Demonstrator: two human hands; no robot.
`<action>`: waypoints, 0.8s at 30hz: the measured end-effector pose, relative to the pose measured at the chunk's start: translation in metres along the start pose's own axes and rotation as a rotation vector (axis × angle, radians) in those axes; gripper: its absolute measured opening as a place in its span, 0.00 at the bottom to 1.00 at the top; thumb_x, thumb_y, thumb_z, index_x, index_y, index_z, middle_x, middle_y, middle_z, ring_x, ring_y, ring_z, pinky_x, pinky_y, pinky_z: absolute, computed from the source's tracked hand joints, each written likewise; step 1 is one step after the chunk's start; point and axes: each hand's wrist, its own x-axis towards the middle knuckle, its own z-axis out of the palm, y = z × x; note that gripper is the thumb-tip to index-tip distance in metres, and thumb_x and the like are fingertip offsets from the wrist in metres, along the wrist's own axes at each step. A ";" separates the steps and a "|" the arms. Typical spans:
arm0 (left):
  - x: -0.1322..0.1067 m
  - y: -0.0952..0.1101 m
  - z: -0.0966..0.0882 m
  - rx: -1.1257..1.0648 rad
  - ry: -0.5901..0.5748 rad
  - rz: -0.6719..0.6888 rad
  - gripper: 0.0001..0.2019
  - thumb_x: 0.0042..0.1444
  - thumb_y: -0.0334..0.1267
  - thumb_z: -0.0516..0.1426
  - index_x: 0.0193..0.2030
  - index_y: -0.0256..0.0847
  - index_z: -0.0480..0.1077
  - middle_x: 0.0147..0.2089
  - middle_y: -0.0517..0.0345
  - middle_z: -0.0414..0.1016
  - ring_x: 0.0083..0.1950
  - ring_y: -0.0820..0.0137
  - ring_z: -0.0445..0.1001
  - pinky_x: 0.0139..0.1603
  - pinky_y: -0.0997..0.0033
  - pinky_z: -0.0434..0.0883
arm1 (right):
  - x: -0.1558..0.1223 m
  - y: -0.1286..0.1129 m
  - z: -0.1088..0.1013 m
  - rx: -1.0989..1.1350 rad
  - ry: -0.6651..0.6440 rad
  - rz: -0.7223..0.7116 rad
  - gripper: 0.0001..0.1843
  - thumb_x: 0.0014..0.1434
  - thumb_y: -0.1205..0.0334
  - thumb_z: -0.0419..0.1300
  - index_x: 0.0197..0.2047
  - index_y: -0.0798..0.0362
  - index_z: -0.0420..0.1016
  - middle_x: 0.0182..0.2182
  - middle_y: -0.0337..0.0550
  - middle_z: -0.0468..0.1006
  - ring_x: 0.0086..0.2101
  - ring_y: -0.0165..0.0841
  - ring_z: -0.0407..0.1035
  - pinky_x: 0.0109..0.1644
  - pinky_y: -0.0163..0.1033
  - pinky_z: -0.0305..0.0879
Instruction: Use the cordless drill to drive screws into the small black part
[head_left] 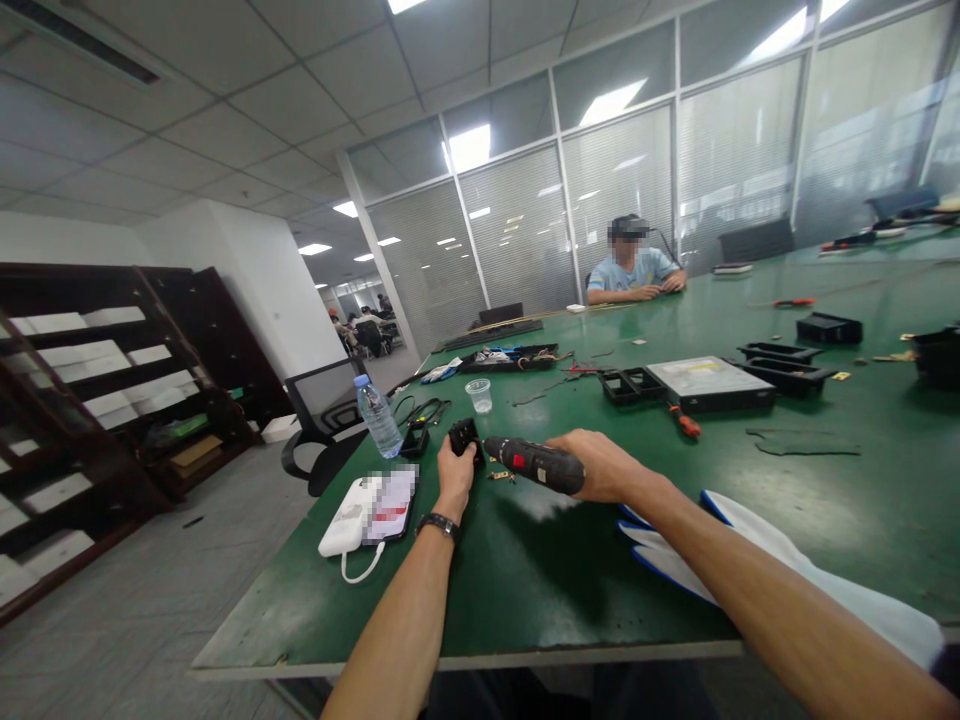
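Note:
My left hand (456, 474) is closed around a small black plastic part (463, 436) above the green table (525, 600). In my right hand (600, 464) is a black cordless drill (534, 463) with a red mark on its side. The drill lies level, its nose pointing left at the black part; whether the bit touches it is too small to tell. Small brass-coloured metal pieces (501, 475) lie on the table just below the drill's nose.
A water bottle (379, 418), a plastic cup (480, 396) and a phone (391, 503) beside a white power bank (349, 520) stand near my left hand. White gloves (787, 560) lie under my right forearm. A flat metal-topped box (709, 384) sits farther right. Across the table sits a person (630, 270).

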 end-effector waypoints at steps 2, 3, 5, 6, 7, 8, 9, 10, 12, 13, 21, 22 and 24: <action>0.000 0.000 0.000 -0.003 0.004 -0.002 0.18 0.50 0.33 0.63 0.49 0.36 0.73 0.45 0.48 0.79 0.44 0.66 0.78 0.51 0.64 0.73 | 0.000 0.000 0.000 -0.012 0.003 -0.001 0.09 0.51 0.55 0.63 0.35 0.47 0.76 0.29 0.42 0.80 0.33 0.37 0.74 0.33 0.36 0.55; 0.000 -0.001 0.000 -0.002 0.006 0.001 0.18 0.50 0.33 0.63 0.49 0.36 0.73 0.45 0.48 0.79 0.44 0.66 0.77 0.51 0.63 0.73 | 0.000 0.000 0.000 -0.016 0.005 -0.004 0.09 0.51 0.55 0.63 0.36 0.47 0.76 0.29 0.42 0.80 0.32 0.37 0.74 0.33 0.36 0.54; 0.001 -0.001 -0.001 0.005 0.006 0.010 0.18 0.50 0.33 0.63 0.49 0.37 0.73 0.45 0.48 0.79 0.44 0.66 0.77 0.51 0.63 0.73 | 0.000 0.001 0.001 -0.022 0.008 -0.006 0.09 0.51 0.55 0.63 0.36 0.46 0.76 0.29 0.41 0.79 0.32 0.37 0.74 0.32 0.36 0.54; 0.001 -0.001 -0.001 0.012 0.006 0.015 0.17 0.50 0.33 0.63 0.49 0.37 0.73 0.45 0.48 0.79 0.44 0.66 0.77 0.51 0.63 0.73 | 0.000 0.002 0.002 -0.023 0.008 -0.006 0.09 0.51 0.55 0.63 0.36 0.46 0.76 0.29 0.41 0.79 0.32 0.37 0.74 0.32 0.35 0.54; 0.001 -0.002 -0.001 0.018 0.005 0.018 0.17 0.50 0.33 0.63 0.49 0.37 0.73 0.45 0.48 0.79 0.44 0.66 0.77 0.51 0.62 0.73 | 0.000 0.002 0.002 -0.023 0.009 -0.006 0.09 0.50 0.55 0.63 0.37 0.46 0.76 0.29 0.41 0.79 0.32 0.37 0.74 0.32 0.35 0.54; 0.001 -0.002 -0.001 0.024 0.001 0.021 0.17 0.51 0.33 0.63 0.49 0.37 0.73 0.45 0.48 0.79 0.43 0.66 0.77 0.51 0.62 0.73 | 0.001 0.002 0.002 -0.023 0.010 -0.007 0.10 0.50 0.54 0.63 0.37 0.46 0.76 0.29 0.41 0.79 0.32 0.37 0.74 0.32 0.35 0.54; 0.000 -0.001 -0.001 0.027 0.000 0.023 0.17 0.51 0.33 0.62 0.49 0.37 0.73 0.45 0.48 0.79 0.43 0.66 0.77 0.51 0.62 0.73 | 0.001 0.003 0.003 -0.021 0.010 -0.009 0.10 0.50 0.54 0.63 0.37 0.46 0.76 0.29 0.41 0.79 0.32 0.37 0.74 0.32 0.35 0.54; 0.000 0.000 -0.001 0.030 0.000 0.024 0.16 0.51 0.33 0.62 0.48 0.37 0.73 0.45 0.49 0.79 0.43 0.66 0.77 0.51 0.63 0.72 | 0.001 0.003 0.003 -0.021 0.010 -0.011 0.10 0.50 0.54 0.63 0.37 0.46 0.76 0.29 0.41 0.79 0.32 0.37 0.74 0.32 0.36 0.54; -0.001 0.001 -0.001 0.032 0.012 0.027 0.16 0.50 0.33 0.62 0.48 0.37 0.73 0.44 0.49 0.79 0.42 0.67 0.77 0.50 0.63 0.72 | 0.000 0.003 0.002 -0.021 0.009 -0.016 0.10 0.50 0.54 0.63 0.36 0.46 0.76 0.30 0.41 0.80 0.32 0.37 0.74 0.32 0.36 0.54; -0.001 0.002 -0.001 0.032 0.018 0.028 0.16 0.50 0.32 0.63 0.47 0.36 0.73 0.44 0.49 0.79 0.43 0.67 0.77 0.50 0.64 0.72 | 0.000 0.002 0.002 -0.021 0.009 -0.017 0.10 0.50 0.55 0.63 0.36 0.46 0.76 0.30 0.41 0.80 0.33 0.37 0.74 0.32 0.36 0.54; 0.000 0.001 -0.001 0.042 0.012 0.033 0.17 0.50 0.32 0.62 0.49 0.36 0.73 0.46 0.48 0.79 0.44 0.65 0.77 0.52 0.62 0.72 | -0.001 0.000 0.000 -0.006 -0.008 -0.011 0.11 0.48 0.56 0.65 0.37 0.46 0.75 0.31 0.40 0.80 0.34 0.38 0.75 0.33 0.36 0.55; 0.000 0.000 -0.001 0.041 0.015 0.034 0.17 0.50 0.32 0.62 0.49 0.37 0.73 0.46 0.48 0.79 0.44 0.65 0.77 0.52 0.61 0.72 | 0.000 0.000 0.000 -0.005 -0.008 -0.011 0.10 0.48 0.56 0.65 0.36 0.46 0.75 0.31 0.40 0.80 0.34 0.38 0.74 0.33 0.36 0.55; 0.001 -0.001 -0.001 0.033 0.016 0.029 0.17 0.50 0.32 0.62 0.49 0.37 0.73 0.46 0.48 0.79 0.44 0.65 0.77 0.52 0.61 0.72 | 0.000 0.000 0.000 -0.005 -0.002 -0.014 0.10 0.48 0.56 0.64 0.36 0.46 0.75 0.31 0.40 0.80 0.34 0.38 0.74 0.33 0.36 0.55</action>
